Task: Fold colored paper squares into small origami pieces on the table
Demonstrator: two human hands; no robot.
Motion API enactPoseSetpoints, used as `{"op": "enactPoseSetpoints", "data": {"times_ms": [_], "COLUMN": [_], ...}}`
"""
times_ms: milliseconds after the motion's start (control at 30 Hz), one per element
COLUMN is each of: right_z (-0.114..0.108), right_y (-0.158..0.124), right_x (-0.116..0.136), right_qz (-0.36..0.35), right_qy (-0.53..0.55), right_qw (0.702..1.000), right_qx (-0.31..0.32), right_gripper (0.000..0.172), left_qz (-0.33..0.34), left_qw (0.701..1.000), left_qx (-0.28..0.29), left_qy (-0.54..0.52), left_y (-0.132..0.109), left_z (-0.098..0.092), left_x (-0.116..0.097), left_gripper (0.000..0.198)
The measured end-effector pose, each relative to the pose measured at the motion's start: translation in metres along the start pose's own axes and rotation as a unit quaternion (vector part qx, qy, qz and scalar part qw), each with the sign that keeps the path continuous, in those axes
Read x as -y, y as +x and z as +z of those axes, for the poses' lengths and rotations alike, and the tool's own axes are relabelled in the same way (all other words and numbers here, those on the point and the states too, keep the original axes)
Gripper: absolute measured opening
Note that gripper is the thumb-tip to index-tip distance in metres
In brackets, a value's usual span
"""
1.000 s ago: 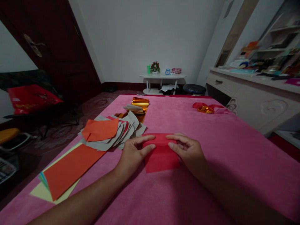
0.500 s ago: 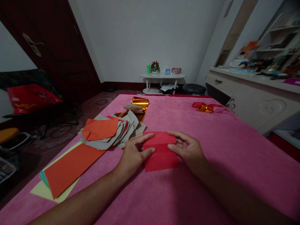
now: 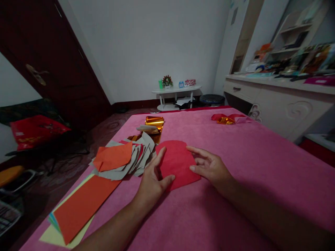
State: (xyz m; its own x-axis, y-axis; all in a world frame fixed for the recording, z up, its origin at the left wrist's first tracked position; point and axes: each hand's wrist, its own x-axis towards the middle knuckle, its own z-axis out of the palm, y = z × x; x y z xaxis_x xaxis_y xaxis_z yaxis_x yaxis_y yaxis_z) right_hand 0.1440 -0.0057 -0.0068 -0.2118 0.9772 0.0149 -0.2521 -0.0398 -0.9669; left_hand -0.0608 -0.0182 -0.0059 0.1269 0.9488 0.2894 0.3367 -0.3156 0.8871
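A sheet of red paper (image 3: 179, 162) with a rounded far edge is held up between my hands, just above the pink cloth (image 3: 251, 164). My left hand (image 3: 154, 174) grips its left side, thumb on the near face and the other fingers partly hidden behind. At the right edge, my right hand (image 3: 209, 165) pinches the paper between thumb and fingers. Close to my left hand lies a loose stack of grey paper pieces (image 3: 142, 153), topped by an orange paper piece (image 3: 113, 156). Nearer to me is a long orange sheet (image 3: 86, 205) over yellow and blue-green sheets.
Gold foil (image 3: 155, 122) lies behind the grey stack. Red and gold scraps (image 3: 226, 119) sit at the cloth's far right. A white dresser (image 3: 282, 101) stands along the right side, a small white table (image 3: 178, 90) by the wall, and a red bag (image 3: 39, 130) at left.
The red paper has gone from a folded, creased rectangle to a taller shape with a rounded top. My left fingers have spread along its side. The camera view has shifted slightly.
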Motion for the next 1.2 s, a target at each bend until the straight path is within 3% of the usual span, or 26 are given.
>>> {"op": "enactPoseSetpoints", "data": {"times_ms": [267,433,667,800,967,1200], "right_z": [-0.003,-0.004,-0.005,-0.005,-0.003,-0.002], "right_y": [-0.002,-0.001,0.001,0.0,-0.002,-0.003], "right_x": [0.005,0.006,0.006,0.006,0.008,0.008], "right_qz": [-0.024,-0.065,-0.117,-0.11,-0.075,-0.052], "right_qy": [-0.012,-0.077,-0.122,-0.119,-0.113,-0.073], "right_qw": [0.999,0.992,0.984,0.985,0.988,0.993], "right_qx": [-0.04,-0.072,-0.055,-0.063,-0.074,-0.081], "right_gripper": [0.052,0.035,0.021,0.021,0.03,0.026], "left_qz": [-0.056,-0.084,-0.085,-0.095,-0.083,-0.104], "left_qw": [0.996,0.991,0.985,0.982,0.983,0.963], "left_qx": [0.01,0.014,0.013,0.025,-0.012,-0.023], "left_qy": [-0.072,-0.105,-0.152,-0.161,-0.163,-0.247], "left_y": [-0.003,-0.003,-0.004,-0.003,-0.003,-0.004], "left_z": [0.003,0.004,0.004,0.003,0.0,0.001], "left_x": [-0.01,-0.01,-0.006,-0.011,-0.014,-0.006], "left_gripper": [0.092,0.095,0.094,0.082,0.051,0.052]}}
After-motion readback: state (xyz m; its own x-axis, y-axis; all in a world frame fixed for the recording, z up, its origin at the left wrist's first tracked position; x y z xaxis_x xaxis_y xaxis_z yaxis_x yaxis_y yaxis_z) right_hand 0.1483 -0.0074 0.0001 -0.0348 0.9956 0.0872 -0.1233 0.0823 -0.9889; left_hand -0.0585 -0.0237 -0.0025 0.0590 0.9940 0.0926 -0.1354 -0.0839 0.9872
